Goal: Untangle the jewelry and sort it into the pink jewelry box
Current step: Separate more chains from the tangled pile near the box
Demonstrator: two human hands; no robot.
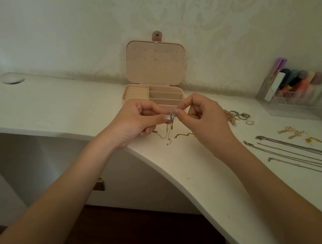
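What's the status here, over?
Both hands pinching tangled chains above desk. Pink box open, compartments look empty. Nothing in the way.

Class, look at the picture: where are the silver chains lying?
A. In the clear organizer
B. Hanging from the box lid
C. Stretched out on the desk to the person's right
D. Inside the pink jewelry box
C: the silver chains lie stretched out side by side on the white desk, right of the open pink jewelry box.
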